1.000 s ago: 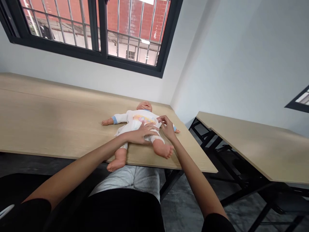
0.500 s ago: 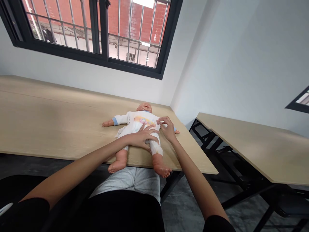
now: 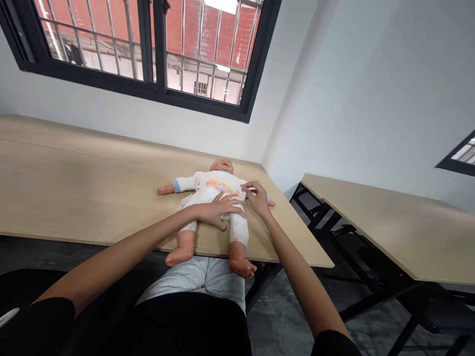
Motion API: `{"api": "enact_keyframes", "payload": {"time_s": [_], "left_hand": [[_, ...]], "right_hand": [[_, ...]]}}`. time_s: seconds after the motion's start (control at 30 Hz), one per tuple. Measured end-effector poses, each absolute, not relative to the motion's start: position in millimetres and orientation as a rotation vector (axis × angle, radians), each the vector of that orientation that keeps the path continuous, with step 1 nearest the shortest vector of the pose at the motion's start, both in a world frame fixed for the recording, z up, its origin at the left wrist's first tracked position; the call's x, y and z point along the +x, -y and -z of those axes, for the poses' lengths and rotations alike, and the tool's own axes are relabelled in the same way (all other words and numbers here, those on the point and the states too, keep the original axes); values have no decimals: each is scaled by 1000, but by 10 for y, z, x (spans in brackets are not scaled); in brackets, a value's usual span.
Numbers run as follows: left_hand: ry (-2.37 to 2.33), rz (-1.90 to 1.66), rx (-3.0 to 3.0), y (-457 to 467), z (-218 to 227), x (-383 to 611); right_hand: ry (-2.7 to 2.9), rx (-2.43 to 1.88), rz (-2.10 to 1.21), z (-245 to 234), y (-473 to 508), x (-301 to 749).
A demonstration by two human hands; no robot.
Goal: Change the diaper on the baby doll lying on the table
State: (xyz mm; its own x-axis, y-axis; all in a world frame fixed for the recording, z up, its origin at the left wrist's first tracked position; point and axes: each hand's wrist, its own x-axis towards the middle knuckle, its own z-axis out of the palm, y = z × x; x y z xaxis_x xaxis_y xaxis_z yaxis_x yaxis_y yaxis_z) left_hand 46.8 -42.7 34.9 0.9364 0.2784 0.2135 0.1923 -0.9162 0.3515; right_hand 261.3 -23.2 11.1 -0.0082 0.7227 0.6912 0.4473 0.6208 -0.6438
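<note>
A baby doll [image 3: 223, 164] in a white outfit with blue cuffs lies on its back, head toward the window, bare feet reaching past the table's near edge. Around its middle is a white diaper [image 3: 222, 186] with a colourful printed band. My left hand [image 3: 218, 210] rests across the diaper's lower front with fingers spread. At the doll's side on the right, my right hand [image 3: 257, 197] has thumb and fingers pinched together at the diaper's edge. The exact bit between those fingertips is too small to make out.
The doll lies near the right end of a long wooden-topped table [image 3: 92, 183] set against the wall below a barred window [image 3: 156, 86]. Across a gap on the right stands another table [image 3: 389, 222] with black folding legs. My lap is under the near edge.
My left hand's thumb has moved away from the doll's leg on the right. That leg has shifted slightly left and straightened toward me. My right hand stays pinched in nearly the same place.
</note>
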Motion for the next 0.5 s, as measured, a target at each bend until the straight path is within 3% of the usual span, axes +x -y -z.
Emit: {"api": "enact_keyframes", "payload": {"time_s": [0.2, 0.5], "left_hand": [[-447, -530, 2399, 149, -573, 661], [-950, -996, 2232, -36, -415, 1116]], "right_hand": [[1484, -903, -506, -66, 158, 2650], [1238, -856, -741, -36, 123, 2659]]}}
